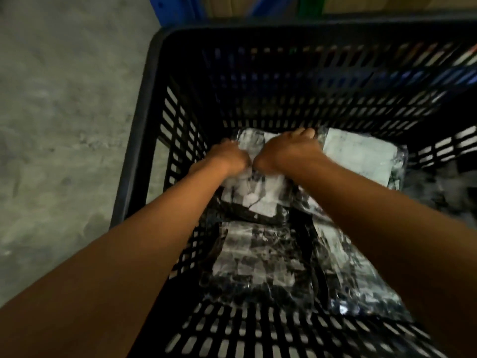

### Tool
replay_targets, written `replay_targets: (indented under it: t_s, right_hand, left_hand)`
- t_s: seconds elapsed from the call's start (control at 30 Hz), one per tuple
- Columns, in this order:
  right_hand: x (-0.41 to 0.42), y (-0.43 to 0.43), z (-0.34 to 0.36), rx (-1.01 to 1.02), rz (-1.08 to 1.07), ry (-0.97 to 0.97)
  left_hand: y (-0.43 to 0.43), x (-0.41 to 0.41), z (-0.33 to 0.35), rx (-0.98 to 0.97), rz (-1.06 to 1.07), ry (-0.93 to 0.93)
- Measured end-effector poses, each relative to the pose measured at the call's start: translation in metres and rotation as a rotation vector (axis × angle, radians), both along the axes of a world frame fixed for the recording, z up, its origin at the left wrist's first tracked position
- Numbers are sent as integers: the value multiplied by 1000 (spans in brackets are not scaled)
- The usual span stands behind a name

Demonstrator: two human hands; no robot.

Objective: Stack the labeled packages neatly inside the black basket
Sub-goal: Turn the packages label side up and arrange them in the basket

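The black basket (144, 130) with slotted walls fills most of the view. Several dark plastic-wrapped packages with white labels lie on its floor. Both my arms reach deep inside. My left hand (228, 156) and my right hand (289, 148) lie side by side on a labeled package (260, 195) at the far left of the floor, fingers curled over its far edge. A second package (361, 161) lies to its right by the far wall. A third package (255, 259) rests nearer to me. The image is blurred, so the labels are unreadable.
Grey concrete floor (64, 125) lies to the left of the basket. Blue shelving and cardboard boxes (232, 6) stand behind the basket's far rim. Another wrapped package (366, 280) lies under my right forearm.
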State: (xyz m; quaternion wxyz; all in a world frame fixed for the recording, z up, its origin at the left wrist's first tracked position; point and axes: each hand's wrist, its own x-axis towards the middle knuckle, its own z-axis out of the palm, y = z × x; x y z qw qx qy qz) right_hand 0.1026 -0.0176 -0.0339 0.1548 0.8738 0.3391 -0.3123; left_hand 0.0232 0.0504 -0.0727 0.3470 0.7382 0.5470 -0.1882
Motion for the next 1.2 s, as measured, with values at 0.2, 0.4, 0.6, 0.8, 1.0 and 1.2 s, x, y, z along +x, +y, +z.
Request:
replay_targets:
  t_s: [0.2,0.4,0.6,0.8,1.0,1.2]
  right_hand:
    - [7,3,-15,-58,186,-201]
    - [18,-1,-4,-54,264,-90]
    - [26,-34,13,200,143,74]
    - [29,-75,33,720,60,296]
    - [41,-95,87,867,-437,801]
    - [67,-102,121,644,-774,1086]
  left_hand:
    - [5,3,5,-123,122,-46]
    - [-15,-10,24,-118,40,-52]
    - [-36,-40,46,-56,237,-158]
    - [-46,-41,78,49,185,-191]
    - [-35,-37,163,22,115,-274]
    - [-37,-54,214,-86,87,-417]
